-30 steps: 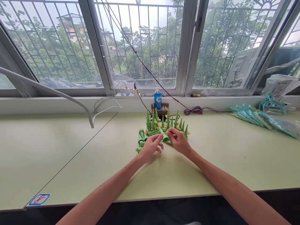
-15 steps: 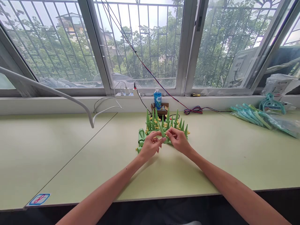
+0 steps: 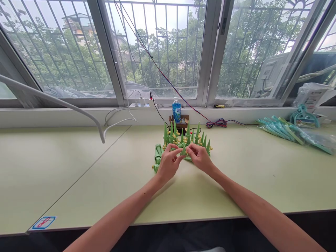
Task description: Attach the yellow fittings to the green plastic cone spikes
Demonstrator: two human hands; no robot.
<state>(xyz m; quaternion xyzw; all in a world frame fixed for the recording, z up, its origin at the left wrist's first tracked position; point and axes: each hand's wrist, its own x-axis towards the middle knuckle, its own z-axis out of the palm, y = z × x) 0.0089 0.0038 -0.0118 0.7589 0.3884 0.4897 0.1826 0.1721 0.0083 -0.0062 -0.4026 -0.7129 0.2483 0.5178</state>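
Both hands meet over a cluster of green plastic cone spikes (image 3: 188,134) with small yellow parts, standing upright on the pale green table (image 3: 236,175). My left hand (image 3: 169,162) and my right hand (image 3: 200,156) together pinch one green cone (image 3: 183,151), held point-up between the fingertips. Several green cones (image 3: 158,154) lie on their sides just left of my left hand.
A blue-labelled bottle (image 3: 176,110) and a brown box stand behind the cones by the window sill. Red and black cables (image 3: 216,123) run along the sill. Teal plastic parts in bags (image 3: 288,131) lie at the far right. A white curved tube (image 3: 65,106) crosses the left.
The green cone, earlier lying tilted between my hands, has been turned upright and both hands have closed in on it.
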